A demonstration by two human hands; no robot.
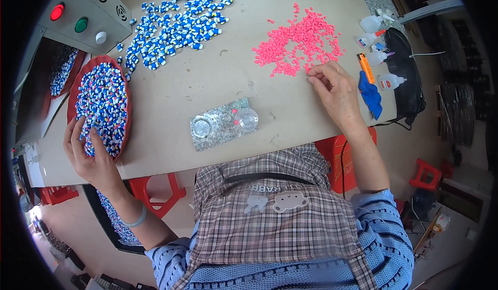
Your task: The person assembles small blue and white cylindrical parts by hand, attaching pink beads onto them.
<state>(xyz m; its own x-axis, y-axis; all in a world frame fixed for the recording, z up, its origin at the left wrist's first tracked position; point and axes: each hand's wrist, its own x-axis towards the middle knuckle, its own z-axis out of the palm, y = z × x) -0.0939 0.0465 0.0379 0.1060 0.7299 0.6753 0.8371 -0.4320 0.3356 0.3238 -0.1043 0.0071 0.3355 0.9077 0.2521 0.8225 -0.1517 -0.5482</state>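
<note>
At the left edge of the table, my left hand (93, 161) reaches into a red scalloped tray (126, 114) heaped with small blue, white and pink pieces. Its fingers are apart and touch the heap. My right hand (337, 90) is at the near right edge of a spread of small pink pieces (295, 43). Its thumb and forefinger are pinched together; whatever lies between the tips is too small to make out. Between the hands lies a mottled grey slab (220, 127) bearing two small clear round dishes (246, 119) (200, 128) and a few pink pieces.
Loose blue-and-white pieces (171, 28) spread over the far left table beside a grey control box (104, 9) with coloured buttons. Along the right edge are small squeeze bottles (390, 81), an orange lighter (365, 68), a blue cloth-like scrap (369, 95) and a black bag (407, 77).
</note>
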